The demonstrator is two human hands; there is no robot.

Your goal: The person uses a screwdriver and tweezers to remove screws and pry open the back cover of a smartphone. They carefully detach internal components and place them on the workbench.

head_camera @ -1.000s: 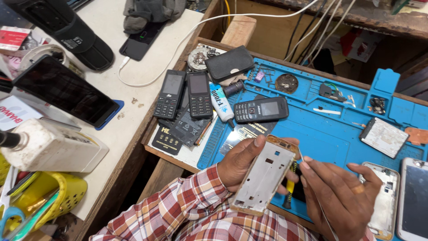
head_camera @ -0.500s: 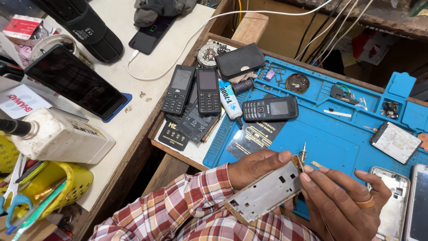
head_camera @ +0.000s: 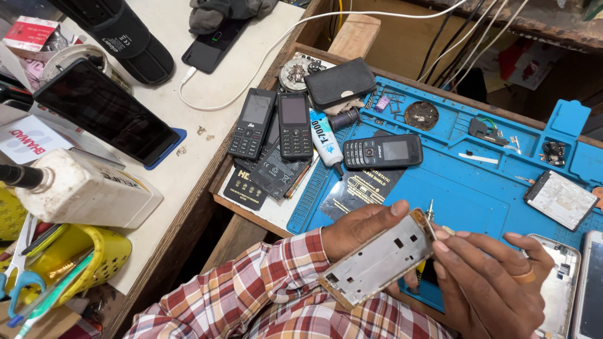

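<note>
Hands are working together over the near edge of the blue repair mat (head_camera: 496,188): the left hand (head_camera: 358,229) is gripping a silver-grey phone frame (head_camera: 380,258), thumb curled over its upper edge and the remaining fingers hidden beneath it, while the right hand (head_camera: 496,282) is meeting the frame's far end with loosely bent fingertips (head_camera: 443,235), a ring showing on one finger. Whether those fingertips are pinching a small part is hard to tell. Compared with a second ago the frame is lying much flatter, its long side now tilting from lower left to upper right instead of standing nearly upright, and the view is sitting closer over the bench. That turn is exposing the flat inner face with its small cut-outs, which suggests the far corner is being inspected or worked on. A screwdriver tip (head_camera: 431,208) is poking up just behind the frame. Further back, a black keypad phone (head_camera: 383,152) is lying across the mat, and two more keypad phones (head_camera: 273,124) are resting side by side on the wooden tray
</note>
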